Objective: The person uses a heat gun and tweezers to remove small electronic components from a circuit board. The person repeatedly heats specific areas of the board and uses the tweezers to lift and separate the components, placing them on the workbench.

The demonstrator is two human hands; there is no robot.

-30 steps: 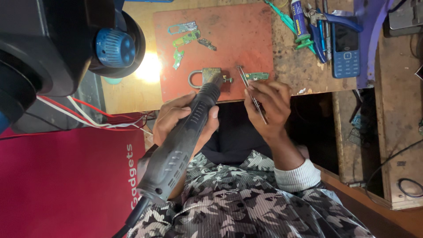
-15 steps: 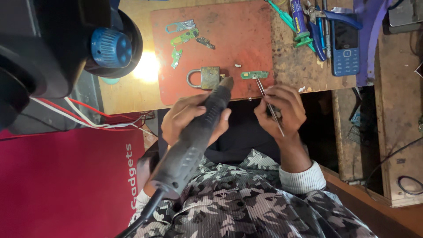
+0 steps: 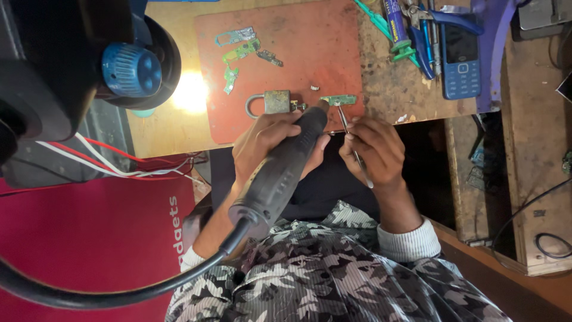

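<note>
Presently the left hand (image 3: 265, 143) is clenched around a dark rotary tool (image 3: 280, 173), whose tip points at a brass padlock (image 3: 275, 102) lying on the red mat (image 3: 310, 53). A thick black cord (image 3: 89, 295) leaves the tool's rear end and curves off lower left.

Right hand (image 3: 372, 149) pinches tweezers (image 3: 351, 140); their tips touch a small green circuit board (image 3: 338, 100) just right of the padlock, near the mat's lower edge. Whether the tool's tip touches the padlock cannot be told.

More green board scraps (image 3: 241, 56) lie on the mat's upper left. On the wooden tabletop (image 3: 381, 89), right of the mat: a blue phone (image 3: 460, 59), pliers (image 3: 426, 36), a tube (image 3: 394, 21). A microscope head with a blue knob (image 3: 131, 68) hangs at upper left, over a bright light spot (image 3: 190, 92).
</note>
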